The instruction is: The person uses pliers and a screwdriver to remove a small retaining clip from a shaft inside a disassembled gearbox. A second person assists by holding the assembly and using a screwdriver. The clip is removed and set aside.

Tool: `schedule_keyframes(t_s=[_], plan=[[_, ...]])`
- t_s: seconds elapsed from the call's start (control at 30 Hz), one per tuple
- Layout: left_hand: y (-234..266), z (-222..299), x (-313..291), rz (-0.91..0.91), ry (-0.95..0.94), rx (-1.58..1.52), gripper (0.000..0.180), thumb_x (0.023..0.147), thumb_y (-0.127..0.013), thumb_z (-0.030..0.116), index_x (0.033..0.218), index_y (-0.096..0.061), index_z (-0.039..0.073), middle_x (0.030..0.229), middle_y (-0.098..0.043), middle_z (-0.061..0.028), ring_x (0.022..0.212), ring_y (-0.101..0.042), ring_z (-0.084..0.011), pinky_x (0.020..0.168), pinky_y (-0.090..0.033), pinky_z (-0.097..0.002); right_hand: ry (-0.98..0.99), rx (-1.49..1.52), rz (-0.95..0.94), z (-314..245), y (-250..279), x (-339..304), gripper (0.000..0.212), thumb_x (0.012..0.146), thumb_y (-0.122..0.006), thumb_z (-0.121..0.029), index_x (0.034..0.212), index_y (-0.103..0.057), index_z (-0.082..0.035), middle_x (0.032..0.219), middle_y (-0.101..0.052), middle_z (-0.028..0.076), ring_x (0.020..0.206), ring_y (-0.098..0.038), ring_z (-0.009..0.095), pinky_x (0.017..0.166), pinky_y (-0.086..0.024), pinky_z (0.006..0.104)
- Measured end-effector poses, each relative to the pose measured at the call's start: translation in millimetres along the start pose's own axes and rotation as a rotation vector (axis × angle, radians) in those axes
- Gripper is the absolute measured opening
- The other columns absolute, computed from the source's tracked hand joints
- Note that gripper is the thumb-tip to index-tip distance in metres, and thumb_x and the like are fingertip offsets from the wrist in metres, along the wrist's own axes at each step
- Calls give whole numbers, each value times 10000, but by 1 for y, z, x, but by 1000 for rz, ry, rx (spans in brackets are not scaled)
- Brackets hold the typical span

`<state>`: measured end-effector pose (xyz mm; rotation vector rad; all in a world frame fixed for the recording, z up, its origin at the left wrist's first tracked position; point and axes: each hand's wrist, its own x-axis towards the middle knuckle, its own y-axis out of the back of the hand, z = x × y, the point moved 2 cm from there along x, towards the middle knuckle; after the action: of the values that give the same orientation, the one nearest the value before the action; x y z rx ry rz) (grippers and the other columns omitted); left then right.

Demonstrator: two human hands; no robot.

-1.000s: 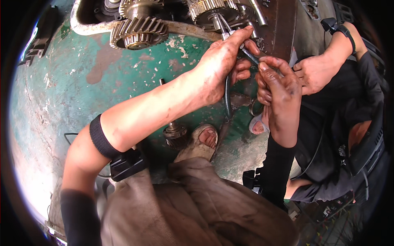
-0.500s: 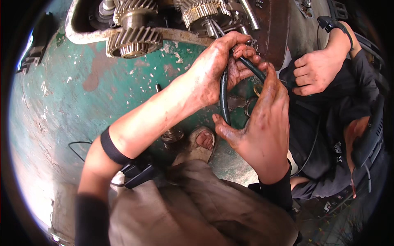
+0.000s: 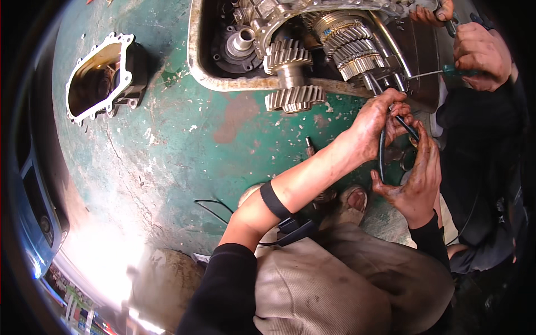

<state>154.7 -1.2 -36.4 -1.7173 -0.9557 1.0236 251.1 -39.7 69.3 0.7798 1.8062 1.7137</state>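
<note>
Both my hands are on a pair of long-handled pliers (image 3: 382,153) with dark handles spread apart. My left hand (image 3: 379,120) is closed round them near the pivot, and their jaws reach the end of a gear shaft assembly (image 3: 354,47). My right hand (image 3: 416,178) spans the two handles, fingers against one and thumb by the end of the other. The exact contact of the jaw tips is too small to tell. From the right, a co-worker's hand (image 3: 484,56) holds a screwdriver (image 3: 459,71), its thin shaft pointing at the gears.
The gears lie in a metal tray (image 3: 223,85) beside a second gear shaft (image 3: 293,75). An open housing (image 3: 125,72) sits on the green floor (image 3: 184,145) at left. A small shaft (image 3: 310,146) stands near my foot (image 3: 354,202). The co-worker's dark-clothed legs (image 3: 474,162) are close at right.
My view has swung left, bringing the housing into sight. My hands keep much the same hold on the pliers. The co-worker's hand, earlier a loose fist, now holds a screwdriver at the gears.
</note>
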Motion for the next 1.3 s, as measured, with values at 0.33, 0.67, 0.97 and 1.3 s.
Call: schedule_keyframes(t_s=[0.33,0.67,0.97,1.3], plan=[[-2,-1,2,47,9,4,312,909,-529,162,638,-374,155,583,-392,44,630,-475,-134,630,-435,-275,45,61,32,8,-2,1,1016,591,-835,-399,1386,-388,50,1228,-535,219,1093,-566,377,899,-479,441],[-5,-1,1,108,-24,46,292,897,-527,142,652,-368,154,588,-367,49,588,-421,-118,583,-402,-260,54,96,22,10,-2,1,927,611,-815,-297,1361,-414,71,1254,-544,236,1102,-574,391,911,-496,424],[-4,-2,2,152,-26,90,243,898,-525,137,699,-387,146,579,-343,57,556,-384,-97,533,-372,-250,51,131,52,14,-8,-5,886,621,-802,-246,1353,-419,76,1258,-540,237,1094,-573,401,907,-494,433],[-4,-2,2,166,-30,111,208,903,-518,139,729,-405,139,592,-332,59,542,-361,-86,504,-341,-238,3,170,86,13,-14,-7,935,580,-834,-355,1362,-467,3,1171,-566,199,1061,-585,368,890,-472,452]])
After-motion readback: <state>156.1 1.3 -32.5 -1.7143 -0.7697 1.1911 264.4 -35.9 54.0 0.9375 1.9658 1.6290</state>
